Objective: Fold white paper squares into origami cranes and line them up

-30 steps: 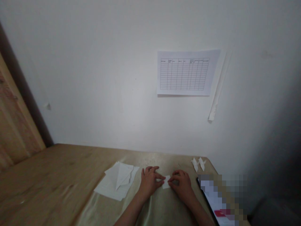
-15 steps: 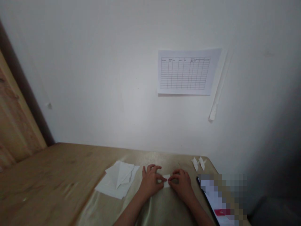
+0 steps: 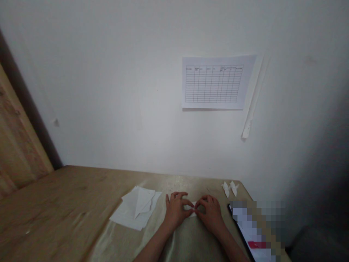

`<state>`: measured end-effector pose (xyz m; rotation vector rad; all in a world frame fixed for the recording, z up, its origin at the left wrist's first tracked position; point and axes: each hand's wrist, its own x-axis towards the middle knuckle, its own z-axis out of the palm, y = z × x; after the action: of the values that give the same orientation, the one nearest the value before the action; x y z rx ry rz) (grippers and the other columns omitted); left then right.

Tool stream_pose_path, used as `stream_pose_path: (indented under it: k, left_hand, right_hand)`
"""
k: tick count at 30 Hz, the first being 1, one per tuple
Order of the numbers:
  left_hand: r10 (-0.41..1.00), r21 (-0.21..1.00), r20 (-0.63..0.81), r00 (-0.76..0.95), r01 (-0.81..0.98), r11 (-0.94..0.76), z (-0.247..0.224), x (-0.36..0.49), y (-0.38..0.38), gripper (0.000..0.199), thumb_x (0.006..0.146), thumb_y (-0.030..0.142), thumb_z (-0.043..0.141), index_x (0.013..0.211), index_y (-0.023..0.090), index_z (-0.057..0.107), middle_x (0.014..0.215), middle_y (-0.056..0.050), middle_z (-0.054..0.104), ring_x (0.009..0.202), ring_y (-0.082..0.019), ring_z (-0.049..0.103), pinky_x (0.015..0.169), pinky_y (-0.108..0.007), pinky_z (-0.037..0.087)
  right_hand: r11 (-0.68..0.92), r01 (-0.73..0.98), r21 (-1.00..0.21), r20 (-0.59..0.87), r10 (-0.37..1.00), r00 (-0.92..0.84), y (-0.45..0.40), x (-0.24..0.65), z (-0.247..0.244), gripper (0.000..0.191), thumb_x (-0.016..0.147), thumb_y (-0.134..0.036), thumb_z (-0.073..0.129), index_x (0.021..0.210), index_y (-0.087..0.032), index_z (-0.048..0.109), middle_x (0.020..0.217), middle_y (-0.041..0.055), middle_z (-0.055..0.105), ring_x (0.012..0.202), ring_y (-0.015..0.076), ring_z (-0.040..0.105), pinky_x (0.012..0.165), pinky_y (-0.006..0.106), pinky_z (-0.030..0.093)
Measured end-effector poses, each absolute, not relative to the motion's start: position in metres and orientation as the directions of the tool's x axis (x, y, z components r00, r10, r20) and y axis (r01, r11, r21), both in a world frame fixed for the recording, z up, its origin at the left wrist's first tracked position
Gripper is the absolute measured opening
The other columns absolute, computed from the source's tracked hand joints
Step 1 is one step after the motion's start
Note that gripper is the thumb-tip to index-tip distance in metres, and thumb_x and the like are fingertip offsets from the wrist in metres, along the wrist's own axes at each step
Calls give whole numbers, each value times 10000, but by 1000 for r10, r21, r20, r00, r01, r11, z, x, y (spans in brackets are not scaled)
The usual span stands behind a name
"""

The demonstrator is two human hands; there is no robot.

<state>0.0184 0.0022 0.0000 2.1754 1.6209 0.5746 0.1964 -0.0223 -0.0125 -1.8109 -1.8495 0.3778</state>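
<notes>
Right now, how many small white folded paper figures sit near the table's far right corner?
2: the left figure and, just beside it, the right figure, both farther out than the right hand. None seem hidden there.

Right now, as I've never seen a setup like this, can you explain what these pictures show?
There's no machine: these are a person's bare hands, filmed by one head-worn camera looking forward and down. The left hand and right hand pinch a small white paper between their fingertips. On the table, white sheets lie to the left, and two small folded paper pieces toward the far right corner. Nearer on the right is a partly pixelated screen. A printed grid hangs on the wall.
</notes>
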Motion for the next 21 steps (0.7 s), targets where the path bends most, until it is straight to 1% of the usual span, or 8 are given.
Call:
stream_pose_path:
  k: [5,10,16,21]
  left_hand:
    - [967,501,52,251,830,-243,2,16,5,240,724,408,775,941,510,765,1455,102,544,1406,-323,346,1177,-657,19]
    - [968,491,8,252,842,-224,3,10,9,275,729,405,763,978,521,756,1514,137,481,1437,-344,304,1180,-659,30]
    - [967,495,-17,253,842,-212,5,4,11,296,735,383,752,994,525,751,1534,147,455,1460,-350,273,1188,-652,23]
    - [968,492,-31,251,847,-204,10,3,9,304,739,376,745,1003,525,749,1541,137,448,1468,-347,265,1190,-651,16]
  right_hand:
    - [67,840,-539,175,984,34,-22,196,-13,140,784,-325,684,897,-337,766,1172,34,641,1198,263,505,1086,388,305]
    - [62,837,-543,160,987,31,-20,197,-14,154,776,-317,681,903,-322,767,1178,41,641,1194,262,511,1084,381,315]
    - [70,811,-581,150,988,22,-21,199,-11,162,762,-294,679,890,-329,771,1168,32,640,1196,252,512,1086,376,307]
    - [76,806,-587,126,992,-2,-21,201,-10,177,765,-284,675,902,-335,774,1176,28,636,1200,249,512,1088,378,313]
